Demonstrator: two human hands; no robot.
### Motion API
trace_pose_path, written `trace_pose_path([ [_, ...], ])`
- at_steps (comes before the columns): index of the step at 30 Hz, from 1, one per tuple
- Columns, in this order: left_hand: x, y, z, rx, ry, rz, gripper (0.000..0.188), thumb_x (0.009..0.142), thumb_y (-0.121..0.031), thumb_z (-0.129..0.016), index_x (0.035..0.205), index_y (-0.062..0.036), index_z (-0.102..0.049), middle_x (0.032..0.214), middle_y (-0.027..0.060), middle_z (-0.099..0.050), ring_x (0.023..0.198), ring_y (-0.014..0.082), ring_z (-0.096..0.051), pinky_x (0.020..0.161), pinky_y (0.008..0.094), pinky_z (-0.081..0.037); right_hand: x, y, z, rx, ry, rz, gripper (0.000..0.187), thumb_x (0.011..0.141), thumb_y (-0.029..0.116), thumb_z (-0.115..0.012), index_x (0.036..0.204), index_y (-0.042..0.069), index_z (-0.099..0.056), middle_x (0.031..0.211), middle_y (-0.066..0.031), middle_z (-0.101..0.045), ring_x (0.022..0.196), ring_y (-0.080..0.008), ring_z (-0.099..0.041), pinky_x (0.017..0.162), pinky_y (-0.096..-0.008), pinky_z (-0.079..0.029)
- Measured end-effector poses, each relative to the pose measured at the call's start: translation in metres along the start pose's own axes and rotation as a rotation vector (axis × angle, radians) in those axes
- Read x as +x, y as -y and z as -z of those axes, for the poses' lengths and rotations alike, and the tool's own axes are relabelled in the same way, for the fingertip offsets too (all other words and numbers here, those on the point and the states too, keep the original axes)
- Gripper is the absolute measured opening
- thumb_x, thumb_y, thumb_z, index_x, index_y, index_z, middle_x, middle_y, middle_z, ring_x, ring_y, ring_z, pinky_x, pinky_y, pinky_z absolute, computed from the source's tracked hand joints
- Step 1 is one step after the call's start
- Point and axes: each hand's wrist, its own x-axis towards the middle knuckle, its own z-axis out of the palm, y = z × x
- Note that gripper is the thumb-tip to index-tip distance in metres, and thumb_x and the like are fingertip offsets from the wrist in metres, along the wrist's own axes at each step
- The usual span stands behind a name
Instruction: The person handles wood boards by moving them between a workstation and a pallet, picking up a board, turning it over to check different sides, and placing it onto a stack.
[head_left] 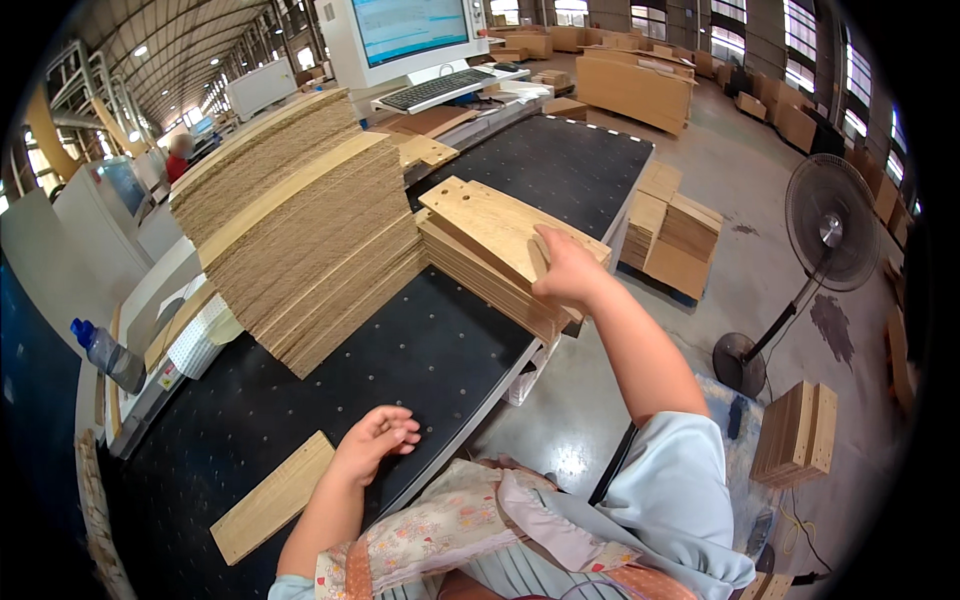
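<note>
My right hand (572, 272) grips the right part of a wooden board (490, 222) with drilled holes near its far left end. That board lies on top of a short stack of similar boards (490, 290), a little askew to them. Over the black table (400, 350) my left hand (375, 442) hovers with its fingers loosely curled and apart, and nothing shows in it. A single wooden board (275, 495) lies flat beside my left forearm. Just left of the short stack rises a tall stack of boards (310, 220) with rough edges.
Behind the stacks are a monitor (415, 35) and a keyboard (437, 88). A water bottle (108, 355) leans at the left. To the right, boards are piled low (670, 230), a fan (830, 230) stands on the floor, and more boards (795, 435) sit near my right elbow.
</note>
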Motion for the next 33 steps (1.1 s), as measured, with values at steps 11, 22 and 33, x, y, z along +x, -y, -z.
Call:
trace_pose_path([
  [11, -0.120, 0.031, 0.069, -0.328, -0.543, -0.226, 0.024, 0.082, -0.013, -0.055, 0.102, -0.0005, -0.049, 0.090, 0.0137, -0.058, 0.077, 0.0222, -0.061, 0.066, 0.0331, -0.054, 0.037, -0.006, -0.034, -0.034, 0.182, -0.054, 0.089, 0.050, 0.025, -0.068, 0.129, 0.003, -0.034, 0.121, -0.0217, -0.044, 0.112, -0.0334, -0.043, 0.095, -0.0347, -0.036],
  [22, -0.163, 0.006, 0.147, 1.301, -0.525, 0.108, 0.087, 0.054, -0.020, -0.077, 0.129, -0.0074, -0.036, 0.138, 0.0173, -0.025, 0.130, 0.0328, -0.018, 0.104, 0.0404, -0.020, -0.016, 0.040, -0.032, 0.178, -0.082, 0.323, 0.067, 0.062, 0.013, -0.067, 0.123, 0.004, -0.042, 0.126, -0.0223, -0.039, 0.119, -0.0359, -0.035, 0.099, -0.0398, -0.029],
  [33, -0.180, -0.010, 0.150, 1.516, -0.510, 0.076, 0.095, 0.041, -0.020, -0.081, 0.124, -0.0050, -0.037, 0.116, 0.0152, -0.042, 0.112, 0.0331, -0.037, 0.098, 0.0442, -0.027, -0.095, 0.094, -0.142, 0.479, 0.229, 0.416, 0.055, 0.063, 0.013, -0.068, 0.113, 0.005, -0.050, 0.119, -0.0200, -0.046, 0.113, -0.0351, -0.041, 0.095, -0.0392, -0.034],
])
